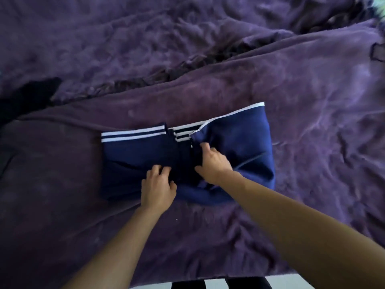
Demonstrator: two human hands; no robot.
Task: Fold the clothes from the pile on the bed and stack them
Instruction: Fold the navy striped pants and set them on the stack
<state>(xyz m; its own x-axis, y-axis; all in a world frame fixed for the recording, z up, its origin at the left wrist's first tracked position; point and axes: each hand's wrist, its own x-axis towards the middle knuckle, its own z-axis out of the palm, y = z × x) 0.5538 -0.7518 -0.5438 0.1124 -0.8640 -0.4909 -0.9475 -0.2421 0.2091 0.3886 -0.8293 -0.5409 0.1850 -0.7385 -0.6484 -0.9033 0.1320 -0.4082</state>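
2 hands work a navy garment [133, 157] on the bed's purple blanket [312, 132].
The garment, edged with white stripes, lies partly folded. The left hand [158, 186] and right hand [212, 161] sit close together, fingers curled into its middle folds. A black cloth [27, 97] lies well apart at the left.

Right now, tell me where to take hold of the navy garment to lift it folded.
Take the navy garment at its left and right ends, sliding under from each side. It lies spread wide, flaps meeting midway where the left hand and right hand grip; lifting there would likely unfold it.
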